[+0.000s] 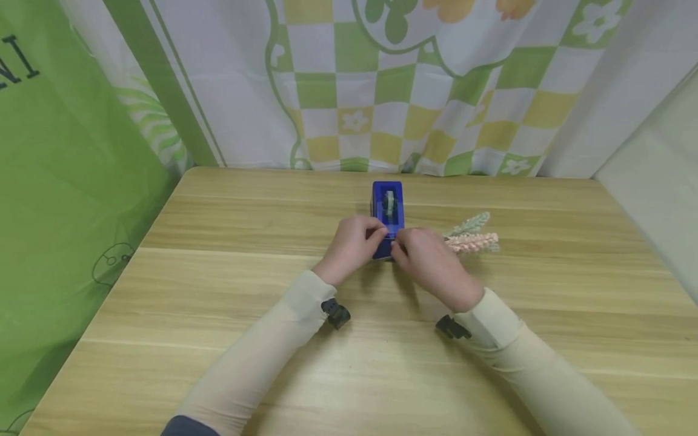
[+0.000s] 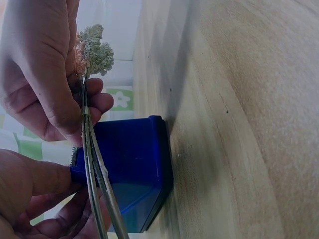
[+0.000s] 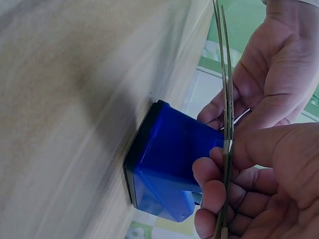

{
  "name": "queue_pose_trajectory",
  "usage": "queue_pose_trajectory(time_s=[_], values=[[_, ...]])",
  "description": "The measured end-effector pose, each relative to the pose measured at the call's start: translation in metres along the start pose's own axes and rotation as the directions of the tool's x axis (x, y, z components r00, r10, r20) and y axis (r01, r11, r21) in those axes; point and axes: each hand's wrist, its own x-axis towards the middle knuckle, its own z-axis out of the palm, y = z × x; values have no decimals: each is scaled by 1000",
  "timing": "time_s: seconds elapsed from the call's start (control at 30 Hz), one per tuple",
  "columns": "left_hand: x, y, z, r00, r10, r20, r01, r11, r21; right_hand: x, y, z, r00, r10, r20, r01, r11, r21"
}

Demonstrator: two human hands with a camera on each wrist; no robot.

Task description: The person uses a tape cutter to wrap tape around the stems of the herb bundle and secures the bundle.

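A blue tape dispenser (image 1: pixel 400 209) with a roll of tape (image 1: pixel 389 204) stands upright on the table. My left hand (image 1: pixel 351 245) is at its front end. In the left wrist view the thumb (image 2: pixel 52 178) presses beside the toothed cutter (image 2: pixel 74 156), with fingers curled behind. My right hand (image 1: pixel 431 263) pinches the thin stems (image 2: pixel 92 164) of artificial flowers across the dispenser's front. The pink flower spike (image 1: pixel 471 242) and pale green sprig (image 1: pixel 474 223) point right. A light band (image 3: pixel 228 146) wraps the stems beside the right fingers. I cannot tell whether loose tape lies between the left fingers.
The wooden table (image 1: pixel 262 224) reaches back to a checked green, yellow and white curtain (image 1: pixel 354 91). Green cloth (image 1: pixel 71 200) hangs at the left. Dark wrist cameras (image 1: pixel 336 313) sit on both sleeves, low over the tabletop.
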Motion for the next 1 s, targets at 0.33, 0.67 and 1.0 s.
queue_pose_trajectory(time_s=[0.33,0.67,1.0], values=[[-1,0,0,1000,-7,1,7,1000,-6,-2,3,1,999,-32,9,32,999,0],[-3,0,1,1000,-9,-12,8,1000,-24,-6,4,1,999,-45,18,44,999,29],[-21,-1,-11,998,59,-18,-60,997,-45,-22,-3,-4,996,-66,-56,69,996,51]])
